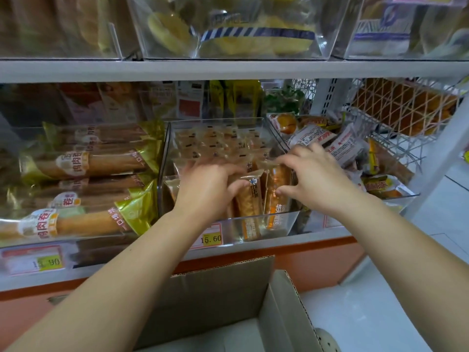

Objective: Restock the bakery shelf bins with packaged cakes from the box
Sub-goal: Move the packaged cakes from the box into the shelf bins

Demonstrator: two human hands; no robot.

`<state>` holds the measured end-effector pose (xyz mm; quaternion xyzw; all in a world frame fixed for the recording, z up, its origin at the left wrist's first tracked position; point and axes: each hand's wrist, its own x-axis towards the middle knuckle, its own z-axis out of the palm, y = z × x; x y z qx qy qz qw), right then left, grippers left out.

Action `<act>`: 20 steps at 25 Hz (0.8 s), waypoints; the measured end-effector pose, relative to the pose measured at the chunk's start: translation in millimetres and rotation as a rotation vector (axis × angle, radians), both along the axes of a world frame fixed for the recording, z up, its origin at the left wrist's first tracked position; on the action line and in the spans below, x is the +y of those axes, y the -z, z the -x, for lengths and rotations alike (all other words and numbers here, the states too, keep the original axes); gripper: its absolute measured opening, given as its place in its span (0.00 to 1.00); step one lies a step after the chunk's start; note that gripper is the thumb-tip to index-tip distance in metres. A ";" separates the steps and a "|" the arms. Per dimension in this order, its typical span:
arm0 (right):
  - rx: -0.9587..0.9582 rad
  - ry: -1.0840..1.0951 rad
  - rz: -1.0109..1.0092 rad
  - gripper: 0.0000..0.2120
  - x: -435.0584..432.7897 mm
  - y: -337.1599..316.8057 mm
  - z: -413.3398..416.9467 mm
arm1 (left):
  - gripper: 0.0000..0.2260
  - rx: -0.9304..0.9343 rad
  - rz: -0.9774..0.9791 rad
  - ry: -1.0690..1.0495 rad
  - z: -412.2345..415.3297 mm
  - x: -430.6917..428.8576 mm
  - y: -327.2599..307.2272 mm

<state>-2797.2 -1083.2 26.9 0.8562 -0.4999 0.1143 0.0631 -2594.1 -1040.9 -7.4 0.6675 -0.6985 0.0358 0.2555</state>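
Observation:
A clear plastic bin (276, 217) on the lower shelf holds several small packaged cakes in transparent wrappers. Both my hands are inside it at the front row. My left hand (205, 186) grips an upright packaged cake (250, 199), thumb on its front face. My right hand (312, 174) pinches the neighbouring packaged cake (275, 196) between thumb and fingers. Below my arms stands the open cardboard box (284, 301); what I see of its inside is bare, the rest is hidden by my arms.
The left bin holds long rolls in gold wrappers (83, 189). The right bin (390, 196) holds small red-and-white packs. A white wire basket (396, 128) sits at the far right. Upper shelf bins (228, 29) carry yellow cakes. Price tags (210, 238) hang on the shelf edge.

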 end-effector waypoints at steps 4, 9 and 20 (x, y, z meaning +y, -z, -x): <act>0.035 0.024 0.037 0.27 2.2 11.8 -4.8 | 0.16 -0.065 0.018 -0.016 3.9 3.7 -0.5; 0.068 0.031 0.048 0.26 6.1 14.9 -5.5 | 0.18 -0.093 0.042 -0.019 6.4 12.5 -2.0; -0.088 0.026 -0.028 0.36 22.0 10.6 -2.6 | 0.23 -0.228 0.098 -0.028 6.3 31.8 -0.6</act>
